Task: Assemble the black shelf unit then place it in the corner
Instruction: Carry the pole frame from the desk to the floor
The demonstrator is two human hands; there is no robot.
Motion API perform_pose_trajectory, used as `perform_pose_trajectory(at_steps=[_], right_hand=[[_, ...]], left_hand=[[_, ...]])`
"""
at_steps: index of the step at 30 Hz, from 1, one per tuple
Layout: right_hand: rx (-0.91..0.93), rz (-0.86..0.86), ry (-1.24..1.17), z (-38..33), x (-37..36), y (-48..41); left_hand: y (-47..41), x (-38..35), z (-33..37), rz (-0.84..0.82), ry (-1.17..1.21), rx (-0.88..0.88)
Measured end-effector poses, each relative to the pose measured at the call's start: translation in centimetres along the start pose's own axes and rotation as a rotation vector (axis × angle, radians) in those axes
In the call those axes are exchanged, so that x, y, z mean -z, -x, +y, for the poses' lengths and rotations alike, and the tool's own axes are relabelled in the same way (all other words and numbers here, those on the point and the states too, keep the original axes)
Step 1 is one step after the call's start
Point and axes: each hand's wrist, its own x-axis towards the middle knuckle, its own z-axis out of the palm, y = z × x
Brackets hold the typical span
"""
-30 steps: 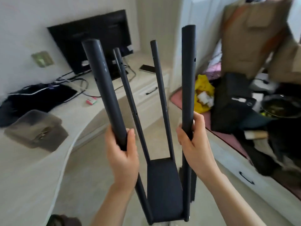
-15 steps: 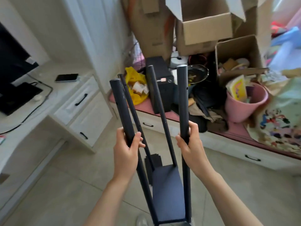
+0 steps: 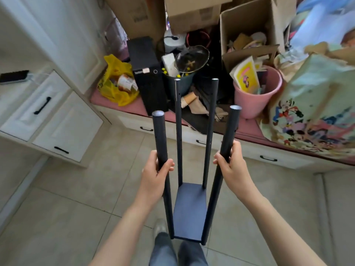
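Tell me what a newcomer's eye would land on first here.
The half-built black shelf unit dominates the centre, four posts rising from one bottom panel, its two near posts gripped by the left hand and right hand. Behind it, on the pink-topped bench, sit a pink bucket to the right and a yellow plastic bag to the left.

Shelf unit (image 3: 189, 210) was near and centre, drawers (image 3: 57, 121) off left, bench (image 3: 299, 160) beyond, bucket (image 3: 255, 104) on it far right

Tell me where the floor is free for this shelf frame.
Tiled floor is bare left of the shelf frame, by the white drawers, and right, below the bench. The bench is crowded: boxes, pink bucket, yellow bag.
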Motion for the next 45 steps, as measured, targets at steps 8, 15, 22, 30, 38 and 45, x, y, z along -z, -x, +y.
perform_pose_trajectory(at_steps=[8,15,22,30,38,45], right_hand=[[-0.157,0.046,0.007,6.4,3.4,-2.4],[-0.343,0.038,0.056,13.2,2.8,-4.3],[-0.513,0.006,0.098,19.6,0.3,-6.6],[-0.591,0.085,0.152,25.9,-2.3,-9.6],[-0.682,0.217,0.04,31.0,-5.2,-10.8],[-0.68,0.241,0.009,32.8,-6.3,-9.6]], left_hand=[[-2.6,-5.3,-4.1,-0.119,-0.096,0.154],[-5.8,-9.3,-10.1,-0.158,-0.186,0.343],[-9.3,-12.1,-15.8,-0.141,-0.17,0.473],[-12.5,-14.6,-21.7,-0.137,-0.313,0.49],[-13.9,-17.2,-27.2,-0.094,-0.453,0.488],[-14.1,-17.7,-28.6,-0.117,-0.455,0.458]])
